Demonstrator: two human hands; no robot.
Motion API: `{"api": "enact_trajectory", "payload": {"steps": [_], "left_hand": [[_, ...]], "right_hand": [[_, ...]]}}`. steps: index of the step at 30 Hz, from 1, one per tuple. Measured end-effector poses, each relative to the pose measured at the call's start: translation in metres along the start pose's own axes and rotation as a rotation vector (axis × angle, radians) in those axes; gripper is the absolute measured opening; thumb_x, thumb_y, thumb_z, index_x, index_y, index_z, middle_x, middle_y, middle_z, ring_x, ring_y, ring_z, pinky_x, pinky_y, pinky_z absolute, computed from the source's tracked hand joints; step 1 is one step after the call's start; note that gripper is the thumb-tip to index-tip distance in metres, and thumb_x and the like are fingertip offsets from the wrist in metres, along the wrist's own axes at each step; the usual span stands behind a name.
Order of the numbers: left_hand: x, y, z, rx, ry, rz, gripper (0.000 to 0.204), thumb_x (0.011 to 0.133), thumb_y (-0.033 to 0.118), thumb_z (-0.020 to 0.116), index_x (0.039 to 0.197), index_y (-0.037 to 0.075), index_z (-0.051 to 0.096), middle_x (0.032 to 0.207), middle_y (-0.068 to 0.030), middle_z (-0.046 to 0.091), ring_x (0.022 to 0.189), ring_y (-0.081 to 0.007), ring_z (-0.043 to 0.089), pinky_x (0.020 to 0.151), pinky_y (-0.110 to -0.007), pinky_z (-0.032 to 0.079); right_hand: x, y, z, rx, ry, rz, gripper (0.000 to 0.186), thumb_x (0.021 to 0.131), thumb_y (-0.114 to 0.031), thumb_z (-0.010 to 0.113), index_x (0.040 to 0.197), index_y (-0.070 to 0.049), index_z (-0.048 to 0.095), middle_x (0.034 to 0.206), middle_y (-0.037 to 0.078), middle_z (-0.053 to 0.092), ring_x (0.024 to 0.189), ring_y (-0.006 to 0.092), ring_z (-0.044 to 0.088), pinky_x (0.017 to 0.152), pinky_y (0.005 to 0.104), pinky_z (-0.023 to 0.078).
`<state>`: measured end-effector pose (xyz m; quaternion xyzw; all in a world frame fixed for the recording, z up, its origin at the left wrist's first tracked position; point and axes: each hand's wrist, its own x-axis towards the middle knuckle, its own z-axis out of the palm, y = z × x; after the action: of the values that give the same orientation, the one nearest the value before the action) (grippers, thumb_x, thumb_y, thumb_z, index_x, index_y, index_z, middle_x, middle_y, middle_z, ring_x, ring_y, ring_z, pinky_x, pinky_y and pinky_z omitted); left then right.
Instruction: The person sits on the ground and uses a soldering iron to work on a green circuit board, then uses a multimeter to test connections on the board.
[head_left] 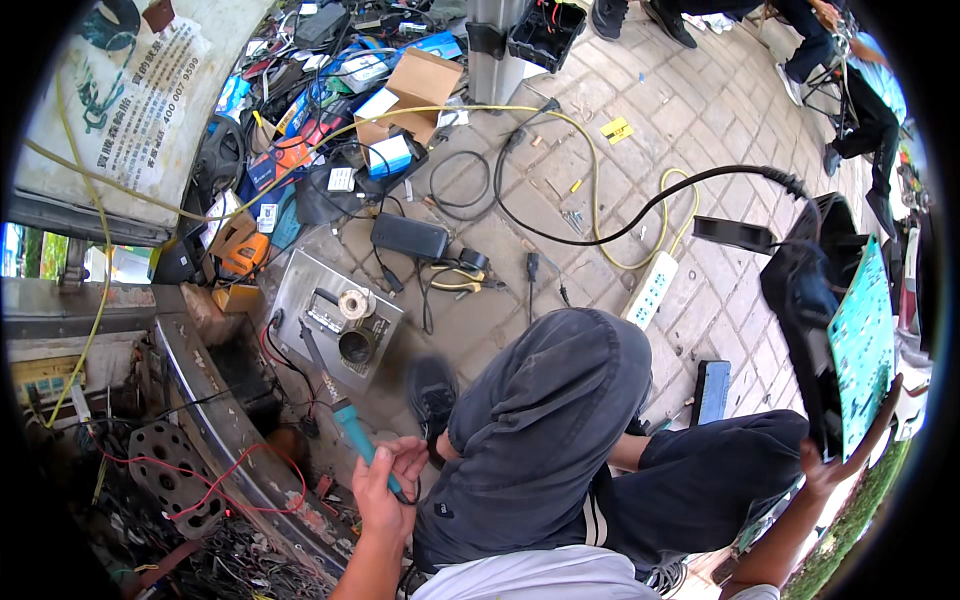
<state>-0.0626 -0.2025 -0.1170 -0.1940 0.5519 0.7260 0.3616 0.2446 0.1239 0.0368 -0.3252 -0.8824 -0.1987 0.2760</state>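
Observation:
My left hand [382,492] is closed around the teal handle of a soldering iron [352,430]. The iron's shaft slants up and left over a silvery metal box [312,275]. On that box are a roll of solder wire [355,303] and a dark round tin [357,345]. At the far right, my right hand [835,465] grips the lower end of a black plastic housing [795,310]. A green circuit board [862,350] shows along the housing's right side. A thick black cord [650,215] runs to the housing's top.
A white power strip [652,288] lies beyond my knee. Left of it rest yellow-handled pliers [455,283] and a black power adapter [410,236]. A cardboard box [425,85] sits in a heap of electronics. A yellow cable [480,107] crosses the paving. Other people's legs [868,120] show at upper right.

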Motion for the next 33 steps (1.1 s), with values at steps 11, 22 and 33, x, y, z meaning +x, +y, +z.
{"api": "enact_trajectory", "payload": {"steps": [11, 22, 33], "left_hand": [[0.002, -0.022, -0.022, 0.161, 0.056, -0.129, 0.019, 0.091, 0.021, 0.052, 0.094, 0.001, 0.051, 0.091, -0.0153, 0.063, 0.084, -0.0248, 0.063, 0.077, -0.036, 0.052], [0.008, 0.01, -0.044, 0.345, 0.18, 0.114, 0.014, 0.089, 0.019, 0.054, 0.098, 0.008, 0.053, 0.084, -0.0066, 0.063, 0.076, -0.0163, 0.061, 0.067, -0.031, 0.051], [0.0, 0.045, -0.013, 0.364, 0.083, 0.326, 0.021, 0.091, 0.024, 0.054, 0.092, 0.004, 0.051, 0.087, -0.0098, 0.062, 0.074, -0.0165, 0.06, 0.068, -0.03, 0.05]], "right_hand": [[-0.014, 0.073, -0.018, 0.039, -0.011, 0.12, 0.095, 0.073, -0.052, 0.067, 0.14, 0.002, 0.026, 0.143, 0.018, 0.031, 0.132, 0.0305, 0.03, 0.108, 0.0426, 0.021], [0.001, 0.055, 0.079, 0.599, -0.107, 0.39, 0.106, 0.057, -0.022, 0.077, 0.142, 0.002, 0.018, 0.142, 0.016, 0.029, 0.131, 0.0251, 0.031, 0.108, 0.0362, 0.024], [-0.002, 0.011, 0.052, 0.92, -0.068, 0.294, 0.126, 0.049, -0.035, 0.088, 0.139, 0.01, 0.012, 0.135, 0.021, 0.034, 0.123, 0.0288, 0.041, 0.103, 0.0404, 0.032]]}}
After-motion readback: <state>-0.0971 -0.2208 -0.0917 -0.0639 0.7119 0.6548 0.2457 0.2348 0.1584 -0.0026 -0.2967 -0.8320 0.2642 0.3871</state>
